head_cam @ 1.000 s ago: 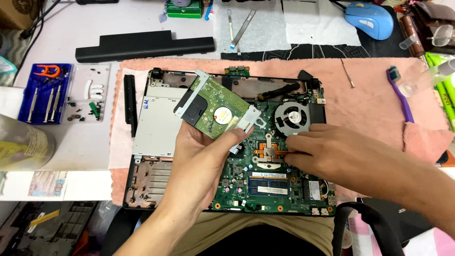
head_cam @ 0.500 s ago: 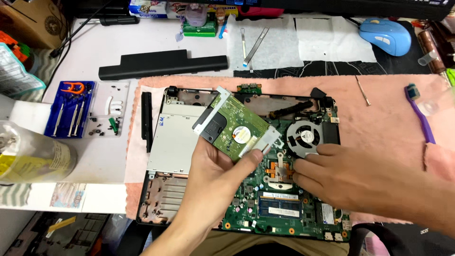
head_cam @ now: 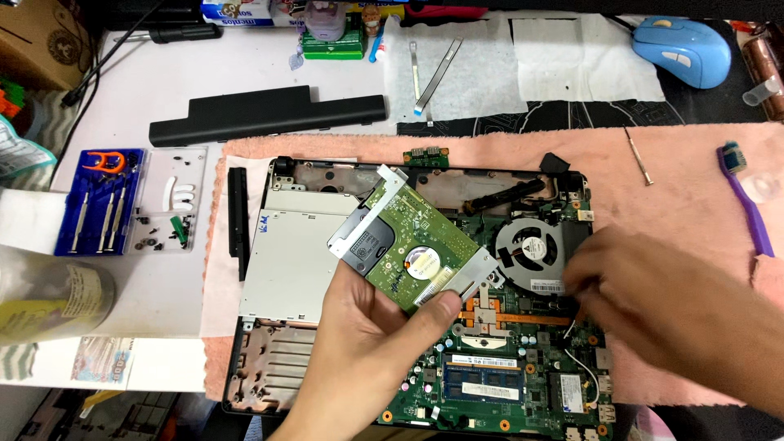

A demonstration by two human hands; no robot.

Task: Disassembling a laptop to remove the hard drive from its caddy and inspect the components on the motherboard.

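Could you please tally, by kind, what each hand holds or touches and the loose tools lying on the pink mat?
Hard drive, held up in the left hand: 1
Opened laptop, under the right hand: 1
Screwdriver: 1
Purple toothbrush: 1
Total: 4

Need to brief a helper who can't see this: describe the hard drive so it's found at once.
Start at the opened laptop on the pink towel. Above its middle, the left hand holds up the hard drive: a tilted green board in a silver metal bracket, the only part lifted clear.
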